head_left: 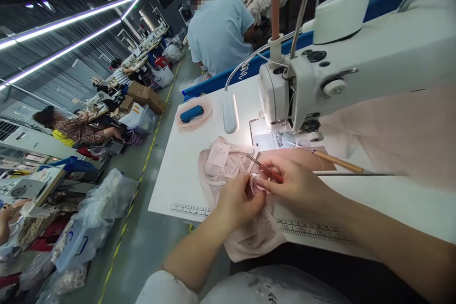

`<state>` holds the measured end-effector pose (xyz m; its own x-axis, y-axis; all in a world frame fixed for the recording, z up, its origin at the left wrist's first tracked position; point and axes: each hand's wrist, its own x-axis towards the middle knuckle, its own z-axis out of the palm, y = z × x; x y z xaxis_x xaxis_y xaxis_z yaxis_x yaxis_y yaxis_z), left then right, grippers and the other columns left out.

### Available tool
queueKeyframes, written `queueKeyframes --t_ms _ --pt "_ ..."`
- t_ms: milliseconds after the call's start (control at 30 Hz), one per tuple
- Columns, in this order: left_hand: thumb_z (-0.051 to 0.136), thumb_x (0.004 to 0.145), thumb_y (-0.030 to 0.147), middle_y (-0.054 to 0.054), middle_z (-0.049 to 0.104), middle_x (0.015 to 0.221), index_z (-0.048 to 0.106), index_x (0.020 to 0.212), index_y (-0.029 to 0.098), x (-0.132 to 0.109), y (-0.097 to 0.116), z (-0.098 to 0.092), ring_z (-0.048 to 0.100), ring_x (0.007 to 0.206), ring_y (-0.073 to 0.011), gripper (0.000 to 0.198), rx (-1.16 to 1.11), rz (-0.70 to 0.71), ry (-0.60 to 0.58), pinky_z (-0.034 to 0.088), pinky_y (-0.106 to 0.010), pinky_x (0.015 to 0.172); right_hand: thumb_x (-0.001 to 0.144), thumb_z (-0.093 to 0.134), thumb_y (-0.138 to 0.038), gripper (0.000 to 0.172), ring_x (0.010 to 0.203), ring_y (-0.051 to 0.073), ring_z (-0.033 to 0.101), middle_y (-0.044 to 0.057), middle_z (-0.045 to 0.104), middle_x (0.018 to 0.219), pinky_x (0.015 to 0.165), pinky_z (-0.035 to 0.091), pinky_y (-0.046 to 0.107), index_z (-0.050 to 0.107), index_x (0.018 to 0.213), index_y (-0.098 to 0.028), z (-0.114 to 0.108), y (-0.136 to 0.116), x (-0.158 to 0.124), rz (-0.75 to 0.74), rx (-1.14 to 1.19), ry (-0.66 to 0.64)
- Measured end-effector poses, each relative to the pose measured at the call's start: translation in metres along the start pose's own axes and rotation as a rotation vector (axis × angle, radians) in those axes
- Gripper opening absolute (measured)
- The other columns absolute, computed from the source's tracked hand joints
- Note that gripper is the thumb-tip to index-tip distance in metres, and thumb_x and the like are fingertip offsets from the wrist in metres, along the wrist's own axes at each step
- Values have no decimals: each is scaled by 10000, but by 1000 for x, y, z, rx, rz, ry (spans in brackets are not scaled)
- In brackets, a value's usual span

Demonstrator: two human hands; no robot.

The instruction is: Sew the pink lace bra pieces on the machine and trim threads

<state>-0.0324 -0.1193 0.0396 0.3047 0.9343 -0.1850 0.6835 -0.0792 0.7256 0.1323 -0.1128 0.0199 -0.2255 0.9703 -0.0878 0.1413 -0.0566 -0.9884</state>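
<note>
A pale pink garment [228, 171] with a white label [218, 154] lies on the white sewing table [178, 171] in front of the sewing machine [320, 80]. My left hand [238, 202] pinches a small fold of the pink fabric, fingers closed. Right beside it, my right hand [299, 185] is closed on a thin red-handled tool [265, 169] whose metal tip points up and left over the garment. Both hands meet over the fabric near the table's front edge.
A wooden-handled awl [337, 161] lies by the needle plate. More pink cloth [402, 128] drapes at right. A blue object on a pink pad [192, 114] and a lamp head [230, 113] sit at back left. Other people work at stations across the aisle [142, 228].
</note>
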Motion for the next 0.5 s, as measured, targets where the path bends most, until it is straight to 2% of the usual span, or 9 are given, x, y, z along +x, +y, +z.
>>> queueKeyframes --t_ms 133,233,300,400,500 --pt "715 677 484 37 500 639 513 784 168 8 -4 -9 433 529 -80 390 -504 -100 -153 339 -226 512 706 581 -420 224 681 182 618 9 652 734 605 471 298 541 803 -222 -6 5 6 -15 -2 -27" --pt "800 568 564 30 520 627 539 738 145 13 -5 -14 443 496 -66 522 -657 -164 -175 359 -218 476 744 554 -481 266 704 192 624 24 668 785 617 470 305 569 804 -223 -13 9 8 -71 -108 58" --pt "818 556 560 36 519 597 559 716 135 15 -5 -15 442 467 -59 523 -702 -181 -159 357 -211 453 804 498 -565 351 641 188 605 22 661 724 570 443 305 590 807 -227 -20 9 7 -148 -241 153" --pt "809 591 551 45 512 549 613 717 115 15 -9 -16 439 430 -51 495 -740 -174 -134 339 -203 427 891 386 -610 444 537 179 561 11 618 603 498 378 305 618 836 -235 -30 6 3 -367 -431 245" --pt "826 567 545 31 558 568 683 791 93 15 -12 -16 458 432 -50 524 -784 -198 -147 354 -202 432 920 423 -528 378 587 196 588 30 639 640 548 393 328 636 815 -234 -30 3 1 -667 -598 243"
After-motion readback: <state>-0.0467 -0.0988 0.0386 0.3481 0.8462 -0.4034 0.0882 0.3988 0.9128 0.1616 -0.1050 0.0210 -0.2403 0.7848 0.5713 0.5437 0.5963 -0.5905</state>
